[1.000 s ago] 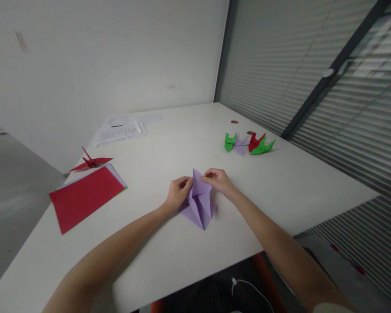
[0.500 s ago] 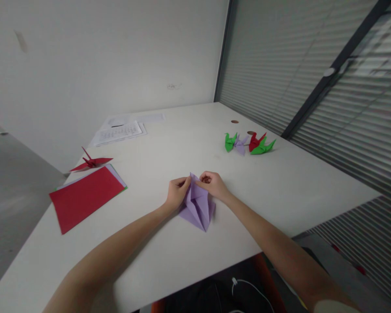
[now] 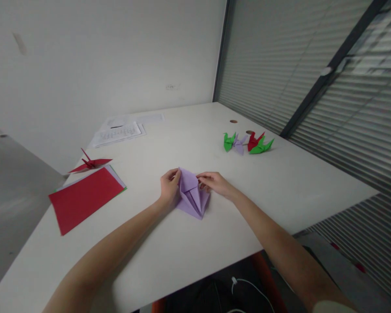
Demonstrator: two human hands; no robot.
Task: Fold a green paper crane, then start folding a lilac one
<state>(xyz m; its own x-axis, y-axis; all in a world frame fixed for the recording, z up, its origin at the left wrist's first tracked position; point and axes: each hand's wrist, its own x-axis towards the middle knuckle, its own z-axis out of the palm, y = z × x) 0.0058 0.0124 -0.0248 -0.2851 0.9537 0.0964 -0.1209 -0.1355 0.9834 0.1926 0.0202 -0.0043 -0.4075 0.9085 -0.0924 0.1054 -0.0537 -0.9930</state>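
A partly folded sheet of purple origami paper (image 3: 190, 191) lies in front of me, its upper flap raised and creased, with a pointed corner towards me. My left hand (image 3: 170, 184) is closed, thumb and finger pinching the paper's upper left corner. At the paper's right edge, my right hand (image 3: 217, 183) holds the flap's side between thumb and fingers; some of its fingertips are hidden behind the paper.
Red paper (image 3: 87, 198) tops a stack at left, beside a red paper crane (image 3: 90, 164). Green (image 3: 229, 141), purple (image 3: 239, 144) and red cranes (image 3: 254, 141), plus another green crane (image 3: 262, 146), stand back right. Printed sheets (image 3: 117, 134) lie back left on the white table (image 3: 176, 139).
My left hand has moved left and slightly away from me with the paper's corner. The upper flap is spread wider, and my right hand has shifted to its right edge.
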